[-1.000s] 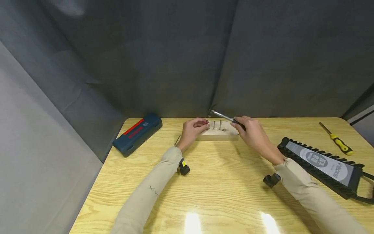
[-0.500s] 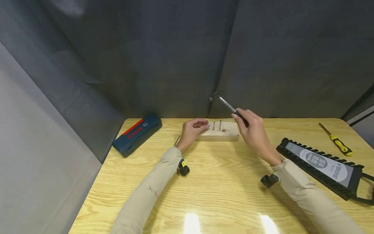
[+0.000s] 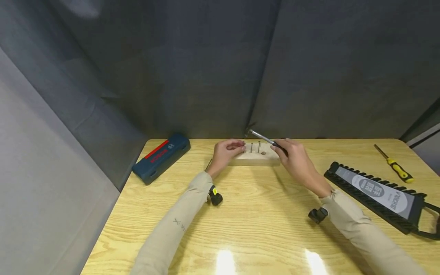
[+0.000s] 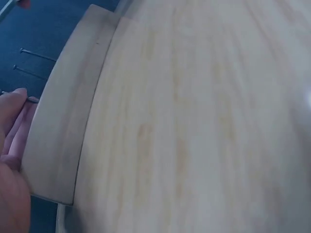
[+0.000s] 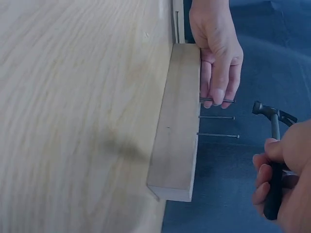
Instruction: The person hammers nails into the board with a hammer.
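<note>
A pale wooden block (image 3: 256, 162) lies near the table's far edge. On its top, two nails (image 3: 259, 147) stand upright beside a dark round spot (image 3: 263, 153). My left hand (image 3: 225, 154) pinches another nail (image 5: 228, 101) upright at the block's left part, with thumb and fingers around its shank. My right hand (image 3: 297, 158) grips a claw hammer (image 3: 262, 136) by its black handle. In the right wrist view the hammer head (image 5: 265, 109) hangs above the pinched nail, apart from it. In the left wrist view the left hand (image 4: 12, 141) shows only partly at the edge.
A blue case with a red stripe (image 3: 161, 158) lies at left. On the right are a black toothed rack with a grey label (image 3: 376, 194) and a yellow-black screwdriver (image 3: 398, 168). A thin dark rod (image 3: 208, 164) lies by the left wrist. A dark curtain (image 3: 206, 76) hangs behind.
My right hand raised the hammer half a second ago, and now has it lowered again toward the nail. The left hand keeps its pinch, and the block stays in place.
</note>
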Tool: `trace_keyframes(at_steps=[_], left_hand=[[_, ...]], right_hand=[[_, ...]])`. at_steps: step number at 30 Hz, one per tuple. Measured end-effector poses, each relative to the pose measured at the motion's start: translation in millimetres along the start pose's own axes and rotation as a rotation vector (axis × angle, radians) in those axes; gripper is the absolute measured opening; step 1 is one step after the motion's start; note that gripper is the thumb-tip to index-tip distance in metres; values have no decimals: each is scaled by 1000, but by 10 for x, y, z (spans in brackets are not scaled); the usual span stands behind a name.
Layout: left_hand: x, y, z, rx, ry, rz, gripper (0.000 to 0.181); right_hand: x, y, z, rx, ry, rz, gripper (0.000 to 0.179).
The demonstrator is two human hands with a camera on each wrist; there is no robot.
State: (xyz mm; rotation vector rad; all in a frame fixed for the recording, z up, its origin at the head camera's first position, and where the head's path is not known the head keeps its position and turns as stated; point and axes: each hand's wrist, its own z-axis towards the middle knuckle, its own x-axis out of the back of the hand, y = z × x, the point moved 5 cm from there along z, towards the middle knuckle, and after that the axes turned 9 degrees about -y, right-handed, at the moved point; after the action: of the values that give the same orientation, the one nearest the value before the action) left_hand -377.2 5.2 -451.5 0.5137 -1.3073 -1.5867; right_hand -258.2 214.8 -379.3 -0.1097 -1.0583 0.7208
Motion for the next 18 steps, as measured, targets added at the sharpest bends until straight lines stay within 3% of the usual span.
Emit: trace_keyframes(at_steps=[6,12,15,18], left_hand=[[26,-11,1,38,-24,-31,21],[27,-21,3,37,-26,-44,21],[23,-20,0,31,-29,-51,20],[21,-16,-2,24,-29,-61,20]], right_hand=[[-50,40,11,-4,-47,6,13],[-20,10,58,-1,-83,11,16],[65,-55,115,29,-41,20,18],[182,-135,176,85,68,24,18]])
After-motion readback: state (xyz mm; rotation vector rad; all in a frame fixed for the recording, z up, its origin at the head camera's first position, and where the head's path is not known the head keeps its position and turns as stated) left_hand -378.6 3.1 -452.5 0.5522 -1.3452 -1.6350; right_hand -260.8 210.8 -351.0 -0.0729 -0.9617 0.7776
